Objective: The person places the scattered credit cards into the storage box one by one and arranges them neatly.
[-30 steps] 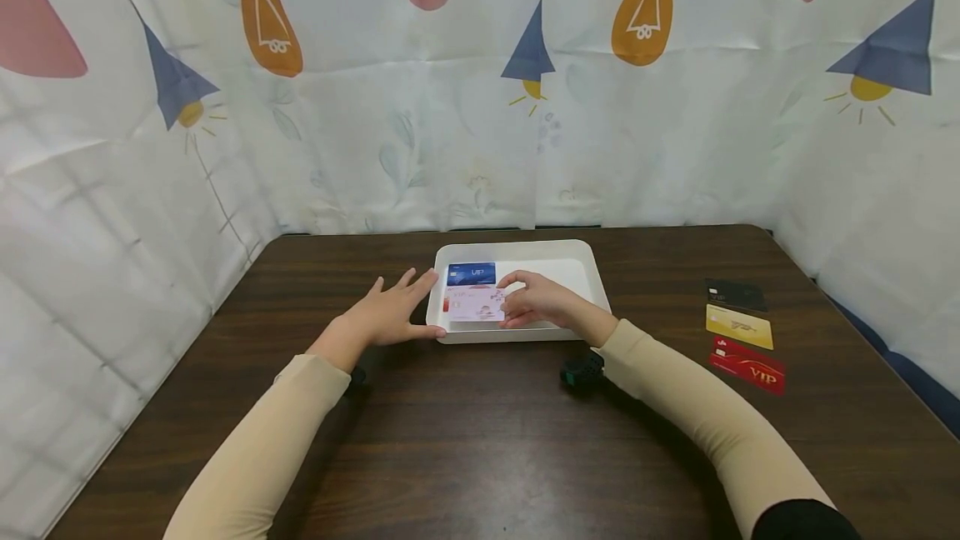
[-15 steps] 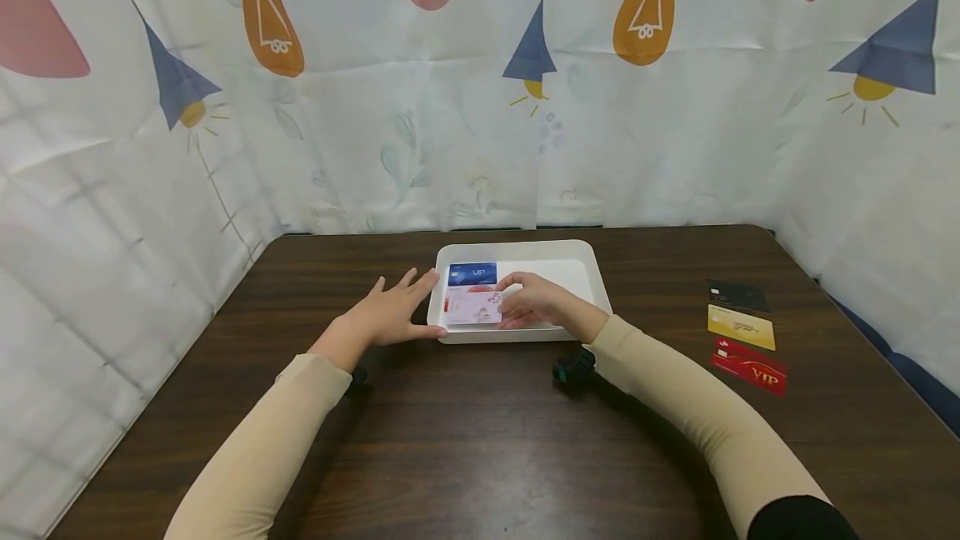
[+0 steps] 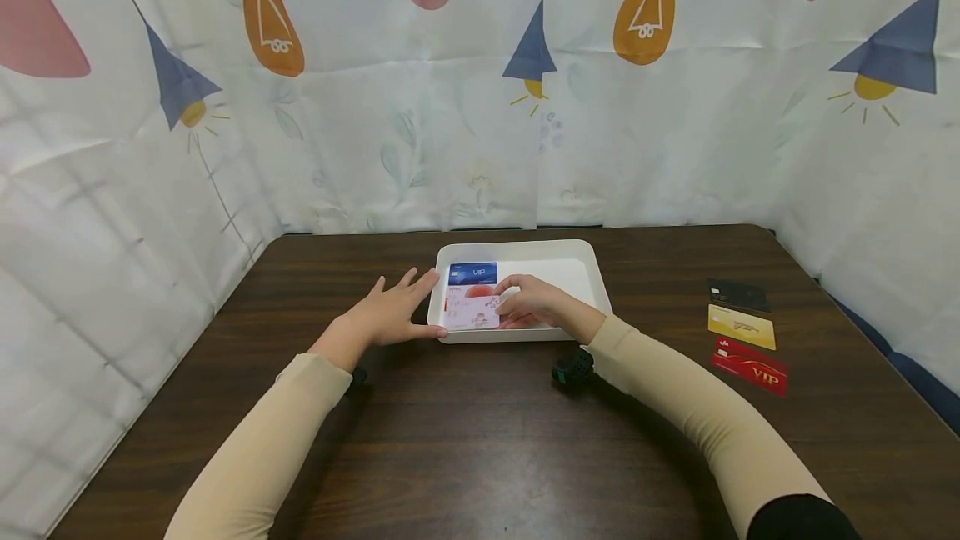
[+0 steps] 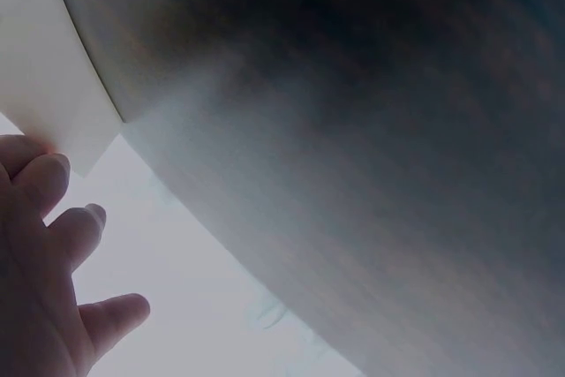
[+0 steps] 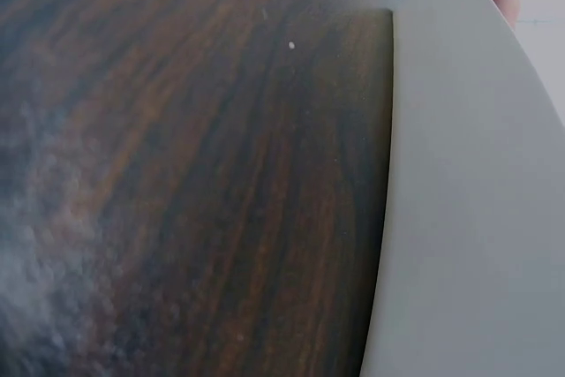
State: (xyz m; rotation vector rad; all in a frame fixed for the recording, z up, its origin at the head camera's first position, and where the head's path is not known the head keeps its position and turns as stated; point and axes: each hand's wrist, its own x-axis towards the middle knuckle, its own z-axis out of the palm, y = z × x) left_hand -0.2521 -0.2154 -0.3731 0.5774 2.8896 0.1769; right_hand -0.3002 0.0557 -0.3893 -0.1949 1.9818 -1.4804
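Note:
A white tray (image 3: 551, 252) lies on the dark wooden table. My left hand (image 3: 378, 315) spreads its fingers at the tray's left side, thumb at the front left corner and fingertips on the rim. In the left wrist view its fingers (image 4: 75, 236) show beside the tray wall (image 4: 53, 68). Inside the tray, my right hand (image 3: 532, 304) pinches the right edge of a pale pink card (image 3: 468, 317). Behind that lies a blue VIP card (image 3: 472, 274). Between them shows a strip of another card with a red pattern (image 3: 481, 291), partly covered by the pink one.
At the table's right side a black card (image 3: 737, 296), a gold card (image 3: 741, 327) and a red VIP card (image 3: 748, 365) lie in a column. A printed curtain (image 3: 450, 148) hangs behind the table (image 3: 480, 440).
My right hand has drawn the pink card toward the tray's front edge, uncovering more of the red-patterned card beneath. The left hand has stayed at the rim.

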